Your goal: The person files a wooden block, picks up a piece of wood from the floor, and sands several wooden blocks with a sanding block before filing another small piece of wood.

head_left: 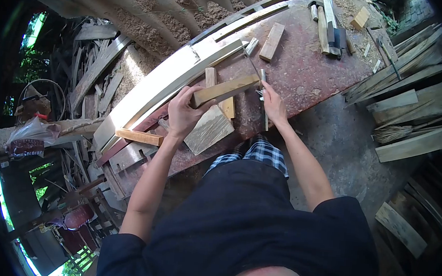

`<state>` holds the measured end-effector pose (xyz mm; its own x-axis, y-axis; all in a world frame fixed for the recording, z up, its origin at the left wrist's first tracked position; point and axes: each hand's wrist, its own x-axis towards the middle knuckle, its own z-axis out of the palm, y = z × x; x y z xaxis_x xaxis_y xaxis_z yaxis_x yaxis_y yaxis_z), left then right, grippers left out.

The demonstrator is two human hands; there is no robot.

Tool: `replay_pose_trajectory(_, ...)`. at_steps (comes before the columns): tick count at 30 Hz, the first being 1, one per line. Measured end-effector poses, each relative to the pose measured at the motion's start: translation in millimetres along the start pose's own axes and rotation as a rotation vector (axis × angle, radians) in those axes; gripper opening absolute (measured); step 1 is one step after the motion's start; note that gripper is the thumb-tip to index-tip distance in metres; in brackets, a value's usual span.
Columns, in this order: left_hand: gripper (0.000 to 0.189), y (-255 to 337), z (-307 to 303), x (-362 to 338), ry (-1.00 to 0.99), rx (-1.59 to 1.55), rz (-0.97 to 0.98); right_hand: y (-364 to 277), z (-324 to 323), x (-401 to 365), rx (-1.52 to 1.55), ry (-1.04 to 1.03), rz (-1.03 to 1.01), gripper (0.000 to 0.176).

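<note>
While left fingers (187,94) clamp a wooden block (226,90), right fingers (268,90) a thin tool (251,62), offcuts (210,129) crowd the bench (304,69), planks (419,143) nearby

1. Right of the right hand (274,105), a hand could pass over the red counter (309,77) as far as the tools (328,36).
2. Beyond the hands, a thin tool (251,62) and a loose block (272,42) interrupt that way.
3. The wide offcut (210,130) obstructs the counter right of the left hand (184,112).
4. Long pale boards (168,77) line the far side.

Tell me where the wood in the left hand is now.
The wood is in the head view's upper middle, over the red bench, its right end beside the right hand.
</note>
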<state>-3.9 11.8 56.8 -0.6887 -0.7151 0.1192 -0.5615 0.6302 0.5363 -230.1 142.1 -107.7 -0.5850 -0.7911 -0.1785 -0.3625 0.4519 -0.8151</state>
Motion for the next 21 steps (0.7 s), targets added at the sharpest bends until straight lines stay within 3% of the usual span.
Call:
replay_pose_trajectory(1, 0.037, -1.5, 5.7, -3.0, 0.073, -0.133, -0.024, -33.7, -8.3, -8.7, -0.101, -0.061, 0.068, 0.040)
replay_pose_trajectory(3, 0.036, -9.9, 18.1, -12.8, 0.160, -0.351, -0.133, -78.2, -7.9, -33.5, -0.054, -0.174, -0.171, 0.043)
replay_pose_trajectory(4, 0.036, -19.8, 25.2, -16.5, 0.158, -0.351, -0.133, -90.1, 1.4, -49.5, -0.043, -0.096, -0.360, 0.044)
replay_pose_trajectory(5, 0.035, -31.9, 29.3, -21.3, 0.181, -0.432, -0.277, -119.7, -8.3, -66.9, 0.071, -0.181, -0.448, 0.044)
replay_pose_trajectory(6, 0.033, -32.3, 23.5, -21.5, 0.208, -0.508, -0.423, -127.3, -7.5, -80.4, -0.011, -0.162, -0.557, 0.044)
replay_pose_trajectory(8, 0.034, -31.1, 13.3, -23.1, 0.136, -0.428, -0.486, -126.5, -16.0, -79.1, -0.058, -0.235, -0.480, 0.043)
replay_pose_trajectory(10, 0.036, -33.8, 14.5, -28.6, 0.177, -0.443, -0.424, -76.9, -5.8, -46.2, -0.166, -0.202, -0.099, 0.041)
replay_pose_trajectory(12, 0.037, -32.6, 14.8, -31.7, 0.163, -0.427, -0.392, -55.4, -9.8, -25.8, -0.161, -0.181, -0.013, 0.040)
replay_pose_trajectory(14, 0.038, -32.4, 12.1, -30.3, 0.141, -0.404, -0.361, -67.5, -3.3, -35.7, -0.152, -0.178, -0.117, 0.040)
replay_pose_trajectory(17, 0.037, -26.0, 11.7, -26.6, 0.142, -0.422, -0.401, -125.9, -9.9, -71.7, 0.005, -0.230, -0.513, 0.041)
replay_pose_trajectory(18, 0.037, -26.1, 11.5, -27.8, 0.138, -0.421, -0.401, -112.4, -4.7, -64.5, 0.007, -0.229, -0.509, 0.041)
replay_pose_trajectory(20, 0.036, -25.7, 10.3, -28.7, 0.155, -0.416, -0.423, -65.4, 1.5, -27.7, -0.055, -0.246, -0.133, 0.041)
replay_pose_trajectory(21, 0.036, -24.7, 10.6, -29.8, 0.159, -0.415, -0.422, -51.8, -9.2, -14.9, -0.240, -0.204, -0.081, 0.041)
